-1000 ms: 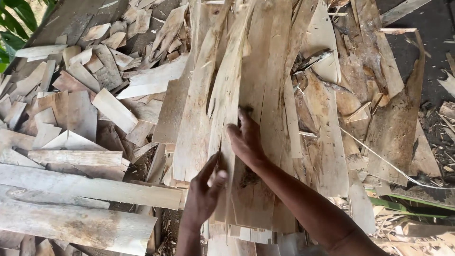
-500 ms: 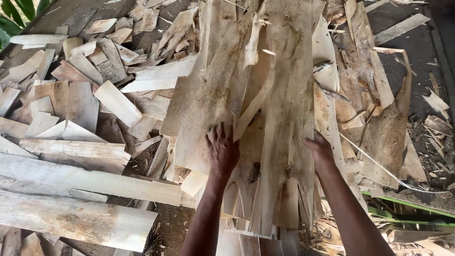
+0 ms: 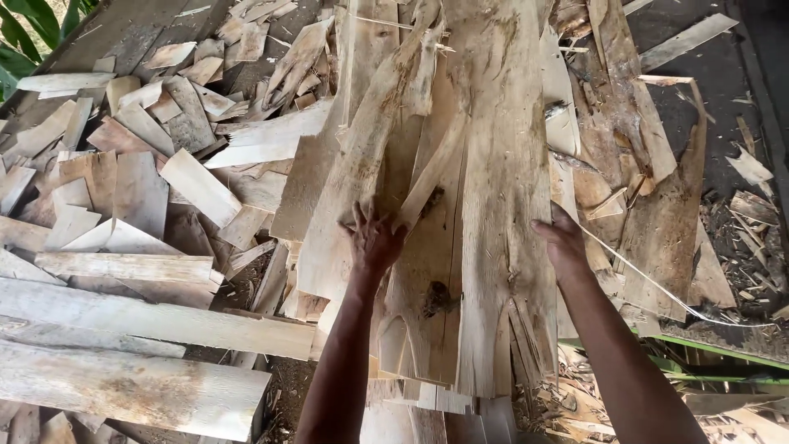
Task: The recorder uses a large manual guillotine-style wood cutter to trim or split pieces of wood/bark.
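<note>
A stack of long thin wood sheets (image 3: 493, 205), pale with darker streaks and a knot hole, lies lengthwise in front of me. My left hand (image 3: 374, 238) presses flat on the top sheets near their left side, fingers spread. On the stack's right edge, my right hand (image 3: 563, 242) grips the side of a wide sheet. A narrow loose strip (image 3: 431, 177) lies slanted across the stack just beyond my left hand.
Short offcut boards (image 3: 197, 185) are scattered at the left. Thick pale planks (image 3: 123, 382) lie at the lower left. Brown bark-like sheets (image 3: 657, 214) and splinters cover the dark ground at the right, with a thin white cord (image 3: 657, 284) running across. Green leaves (image 3: 25, 33) show top left.
My right hand moved from the middle of the stack to its right edge. My left hand moved up onto the top sheets. The sheets have shifted closer and higher in view.
</note>
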